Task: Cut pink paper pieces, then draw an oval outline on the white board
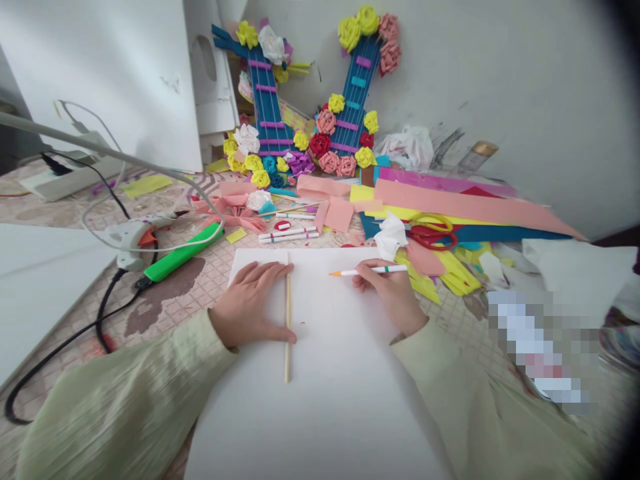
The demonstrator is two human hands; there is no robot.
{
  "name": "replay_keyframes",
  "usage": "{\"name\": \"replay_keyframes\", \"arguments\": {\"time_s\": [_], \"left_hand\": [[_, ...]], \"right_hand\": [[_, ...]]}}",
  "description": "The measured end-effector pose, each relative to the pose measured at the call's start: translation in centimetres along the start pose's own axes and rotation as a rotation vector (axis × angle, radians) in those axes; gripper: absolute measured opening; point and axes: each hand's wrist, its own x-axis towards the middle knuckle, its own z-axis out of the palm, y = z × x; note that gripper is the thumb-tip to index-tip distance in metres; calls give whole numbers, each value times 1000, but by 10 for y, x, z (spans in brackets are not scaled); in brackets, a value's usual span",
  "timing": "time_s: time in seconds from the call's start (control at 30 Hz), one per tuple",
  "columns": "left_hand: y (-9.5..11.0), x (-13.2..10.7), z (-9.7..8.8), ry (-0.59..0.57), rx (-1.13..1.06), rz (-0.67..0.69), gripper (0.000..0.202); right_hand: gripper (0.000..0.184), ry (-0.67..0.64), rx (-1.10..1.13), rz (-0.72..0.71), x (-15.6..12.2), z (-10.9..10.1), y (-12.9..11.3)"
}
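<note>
A large white sheet (330, 373) lies in front of me on the patterned floor. My left hand (253, 303) rests flat on it, fingers stretched out, pressing against a thin wooden stick (287, 347) that lies lengthwise on the sheet. My right hand (393, 293) is closed around an orange-tipped white marker (370, 271), held sideways with its tip pointing left just above the sheet. Both arms wear pale green sleeves.
Beyond the sheet lie more markers (287, 233), red-and-yellow scissors (433, 230), pink, yellow and blue paper strips (465, 207) and crumpled white paper (390, 237). Two blue paper guitars with paper flowers (320, 127) lean on the wall. A glue gun (133, 240), green tool (183, 253) and cables lie left.
</note>
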Motion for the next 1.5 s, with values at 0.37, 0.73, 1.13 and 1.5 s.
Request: {"name": "replay_keyframes", "arguments": {"time_s": [0.37, 0.73, 1.13, 1.5], "left_hand": [[0, -1, -1, -6, 6, -6, 109], [0, 1, -2, -8, 12, -1, 107], [-1, 0, -4, -29, 5, 25, 106], [-27, -11, -19, 193, 61, 161, 34]], "right_hand": [[10, -2, -1, 6, 1, 1, 1], [10, -10, 37, 26, 3, 0, 3], [10, 62, 228, 49, 3, -4, -2], [9, 123, 344, 66, 5, -3, 1]]}}
